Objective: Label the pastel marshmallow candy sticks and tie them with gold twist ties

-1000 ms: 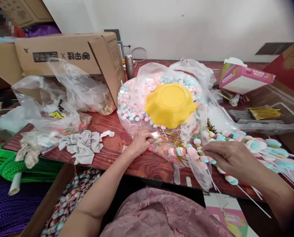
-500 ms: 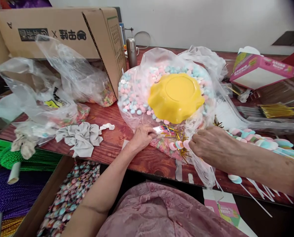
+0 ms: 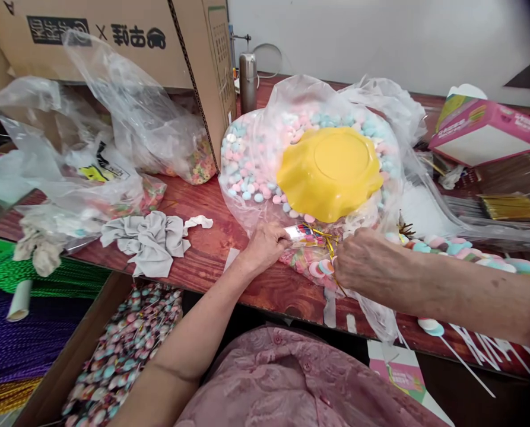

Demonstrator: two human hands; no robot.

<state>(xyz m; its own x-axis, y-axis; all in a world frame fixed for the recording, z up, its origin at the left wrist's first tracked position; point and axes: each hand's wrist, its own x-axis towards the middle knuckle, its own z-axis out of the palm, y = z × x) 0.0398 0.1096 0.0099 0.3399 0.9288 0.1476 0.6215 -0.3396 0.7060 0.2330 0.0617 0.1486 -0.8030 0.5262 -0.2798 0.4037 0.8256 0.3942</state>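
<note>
The left hand [image 3: 267, 244] is resting at the near edge of the red wooden table [image 3: 211, 255]; its fingers [image 3: 281, 238] are pinching narrow on a small wrapped candy packet [image 3: 301, 232]; the packet is lying on the table just in front of the large clear bag of pastel candies [image 3: 251, 172]. The right hand [image 3: 363, 261] is lying just right of the packet; its fingers are curling closed over gold twist ties [image 3: 324, 237] and pastel lollipops [image 3: 321, 268], though the exact grip is hidden. A yellow bowl [image 3: 329, 172] is sitting upside down on the large bag. A grey cloth [image 3: 151, 240] is lying to the left on the table; a cardboard box [image 3: 122, 41] is standing behind it.
</note>
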